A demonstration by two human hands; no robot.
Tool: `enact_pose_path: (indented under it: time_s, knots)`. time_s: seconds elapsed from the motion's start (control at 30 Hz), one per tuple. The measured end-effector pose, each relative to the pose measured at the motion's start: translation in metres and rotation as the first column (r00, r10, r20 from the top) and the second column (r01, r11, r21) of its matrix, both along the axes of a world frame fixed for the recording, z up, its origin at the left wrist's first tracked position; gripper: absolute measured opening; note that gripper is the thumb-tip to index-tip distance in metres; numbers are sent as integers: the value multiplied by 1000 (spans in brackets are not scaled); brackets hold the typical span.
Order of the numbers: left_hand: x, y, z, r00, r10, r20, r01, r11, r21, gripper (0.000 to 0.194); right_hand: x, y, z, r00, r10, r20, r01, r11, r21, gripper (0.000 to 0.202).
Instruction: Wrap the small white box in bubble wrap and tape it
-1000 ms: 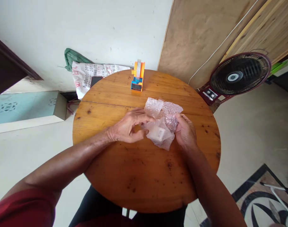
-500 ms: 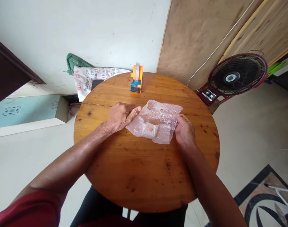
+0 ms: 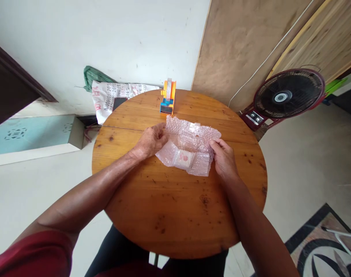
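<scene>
A sheet of pinkish clear bubble wrap lies spread and crumpled on the round wooden table. On its near part sits a small whitish packet with a reddish print, partly under the plastic. My left hand pinches the upper left edge of the wrap between thumb and fingers. At the right edge my right hand grips the sheet in the same way, thumb on top. The undersides of the wrap and packet are hidden.
An orange and blue tape dispenser stands at the table's far edge. Behind the table are a printed white sack and a green bag by the wall. A dark red fan stands at the right.
My left hand has gone from lying over the wrap with its thumb extended to pinching its edge. The wrap's far side has opened out upward, and the packet shows more plainly.
</scene>
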State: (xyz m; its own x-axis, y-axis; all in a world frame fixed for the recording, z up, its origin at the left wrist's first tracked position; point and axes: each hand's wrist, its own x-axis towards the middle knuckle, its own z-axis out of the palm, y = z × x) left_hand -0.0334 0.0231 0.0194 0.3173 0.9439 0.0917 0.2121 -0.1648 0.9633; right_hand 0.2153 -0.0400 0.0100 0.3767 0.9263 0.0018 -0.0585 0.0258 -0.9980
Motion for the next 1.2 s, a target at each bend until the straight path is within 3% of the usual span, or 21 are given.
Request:
enact_pose_path:
  time_s: [0.17, 0.37, 0.53, 0.67, 0.77, 0.87, 0.97, 1.07, 1.2]
  knots:
    - [-2, 1, 3, 993, -10, 116, 32, 982, -186, 41, 8, 5, -10, 998, -60, 2, 60, 998, -6, 27]
    - [-5, 4, 4, 1000, 19, 15, -16, 983, -186, 41, 12, 9, -9, 992, -121, -40, 120, 993, -17, 34]
    - [-7, 6, 2, 996, 67, -58, -73, 992, -105, 38, 5, -3, 7, 971, -185, 153, 146, 961, 237, 17]
    - [-8, 10, -2, 971, 164, -174, -156, 986, 59, 49, -7, -30, 22, 886, -164, 433, -20, 920, 391, 7]
    - [-9, 14, -5, 944, 227, -237, -196, 969, 149, 53, -15, -52, 29, 716, -235, 657, -194, 838, 511, 16]
    - [-9, 14, -7, 909, 323, -263, -246, 926, 285, 52, -21, -64, 34, 554, -196, 809, -417, 776, 474, 31]
    - [-9, 5, -3, 907, 408, -106, -317, 825, 468, 46, -25, -64, 36, 495, -95, 863, -560, 725, 401, 42]
    - [-9, -5, 5, 956, 294, 12, -245, 773, 584, 33, -26, -58, 35, 442, 24, 897, -634, 715, 293, 48]
    - [-8, -9, 10, 993, -3, -118, 64, 851, 522, 26, -25, -52, 30, 331, 101, 938, -646, 749, 147, 54]
